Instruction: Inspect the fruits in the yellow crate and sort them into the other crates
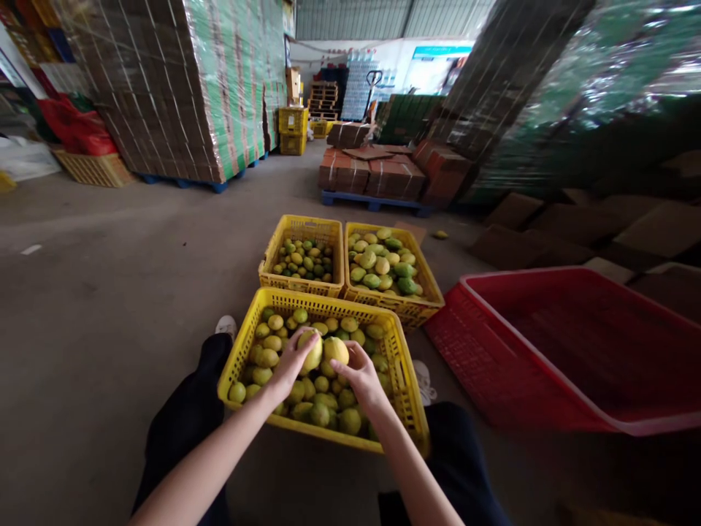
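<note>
Between my knees stands a yellow plastic crate (412, 394) holding many yellow-green lemons (319, 414). Above its fruit, my left hand (293, 359) is closed around one lemon (312, 354), fingers over its top and side. Close beside it, my right hand (358, 371) grips another, yellower lemon (336, 351) between thumb and fingers. The two held lemons are side by side, nearly touching. My palms and the undersides of both lemons are hidden from me.
Beyond my crate stand two more yellow crates, one with small green-yellow fruit (307, 259), one with larger lemons (377, 261). A big red bin (471, 351) is on the right. Wrapped pallet stacks (158, 95) and flattened cartons on a blue pallet (372, 199) stand farther back.
</note>
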{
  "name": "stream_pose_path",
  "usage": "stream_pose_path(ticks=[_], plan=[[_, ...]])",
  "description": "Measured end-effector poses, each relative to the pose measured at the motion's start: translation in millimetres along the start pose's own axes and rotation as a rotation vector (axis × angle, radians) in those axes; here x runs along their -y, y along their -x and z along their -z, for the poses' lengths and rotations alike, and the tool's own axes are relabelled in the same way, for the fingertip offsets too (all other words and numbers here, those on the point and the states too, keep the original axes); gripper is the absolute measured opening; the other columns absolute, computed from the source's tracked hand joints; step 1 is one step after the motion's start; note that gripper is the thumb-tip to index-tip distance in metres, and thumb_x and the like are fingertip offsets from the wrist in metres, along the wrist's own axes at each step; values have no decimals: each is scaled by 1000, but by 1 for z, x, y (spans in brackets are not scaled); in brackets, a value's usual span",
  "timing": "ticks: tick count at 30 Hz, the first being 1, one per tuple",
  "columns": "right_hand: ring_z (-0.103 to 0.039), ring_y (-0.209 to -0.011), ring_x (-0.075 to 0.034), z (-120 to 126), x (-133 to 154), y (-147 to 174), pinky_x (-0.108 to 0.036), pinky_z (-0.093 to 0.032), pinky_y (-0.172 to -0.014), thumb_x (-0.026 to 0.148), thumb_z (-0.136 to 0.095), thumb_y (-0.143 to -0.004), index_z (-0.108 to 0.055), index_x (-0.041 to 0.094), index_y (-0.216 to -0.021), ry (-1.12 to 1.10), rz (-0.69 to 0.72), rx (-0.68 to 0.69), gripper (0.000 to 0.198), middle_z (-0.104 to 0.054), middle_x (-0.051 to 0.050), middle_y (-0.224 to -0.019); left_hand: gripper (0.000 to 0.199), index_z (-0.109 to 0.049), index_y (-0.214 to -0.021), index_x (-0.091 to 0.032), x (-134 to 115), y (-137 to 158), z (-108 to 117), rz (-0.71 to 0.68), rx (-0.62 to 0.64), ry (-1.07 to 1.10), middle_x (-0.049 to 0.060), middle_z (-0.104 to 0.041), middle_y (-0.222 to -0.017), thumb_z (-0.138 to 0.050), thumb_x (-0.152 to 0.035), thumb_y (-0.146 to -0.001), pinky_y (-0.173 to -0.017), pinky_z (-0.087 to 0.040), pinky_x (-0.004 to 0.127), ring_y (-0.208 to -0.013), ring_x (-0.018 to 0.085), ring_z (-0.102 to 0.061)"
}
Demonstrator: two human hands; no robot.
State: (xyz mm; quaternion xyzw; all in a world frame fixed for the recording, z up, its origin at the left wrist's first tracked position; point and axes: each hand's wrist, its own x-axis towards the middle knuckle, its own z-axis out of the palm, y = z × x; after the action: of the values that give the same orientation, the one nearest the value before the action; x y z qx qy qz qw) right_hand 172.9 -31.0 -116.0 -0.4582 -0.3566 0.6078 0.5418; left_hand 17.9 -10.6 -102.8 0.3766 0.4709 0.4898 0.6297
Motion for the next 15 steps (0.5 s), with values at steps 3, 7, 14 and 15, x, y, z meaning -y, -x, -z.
stream_pose_path(ticks=[3, 7, 14, 15], plan=[[-62, -74, -17, 0, 2, 1, -31, -52, -72, 40, -98, -45, -64, 23, -86, 58, 15, 18, 56, -69, 2, -80, 40, -68, -83, -22, -6, 0, 3, -145, 10, -127, 5, -69, -92, -72, -60, -75, -83, -50, 31, -93, 23, -62], [-65, -78, -20, 1, 4, 4, -32, -54, -73, 40, -97, -47, -63, 24, -90, 125, 19, 33, 58, -71, 0, -85, 31, -68, -85, -23, -8, 0, 4, -216, 40, -220, 5, -69, -91, -68, -54, -81, -88, -48, 33, -94, 23, -61], [-66, -78, -20, 3, 0, 4, -32, -55, -72, 45, -95, -50, -63, 24, -89, 176, 60, 2, 54, -70, -1, -87, 28, -66, -84, -23, -5, 1, 5, -237, 77, -254, 4, -68, -89, -65, -51, -84, -87, -47, 33, -93, 24, -61], [-66, -77, -20, 3, 0, 4, -32, -55, -72, 45, -96, -49, -63, 24, -88, 180, 56, -4, 55, -69, -1, -86, 27, -66, -84, -23, -5, 1, 5, -237, 80, -254, 5, -68, -89, -64, -50, -85, -87, -47, 34, -94, 24, -61]])
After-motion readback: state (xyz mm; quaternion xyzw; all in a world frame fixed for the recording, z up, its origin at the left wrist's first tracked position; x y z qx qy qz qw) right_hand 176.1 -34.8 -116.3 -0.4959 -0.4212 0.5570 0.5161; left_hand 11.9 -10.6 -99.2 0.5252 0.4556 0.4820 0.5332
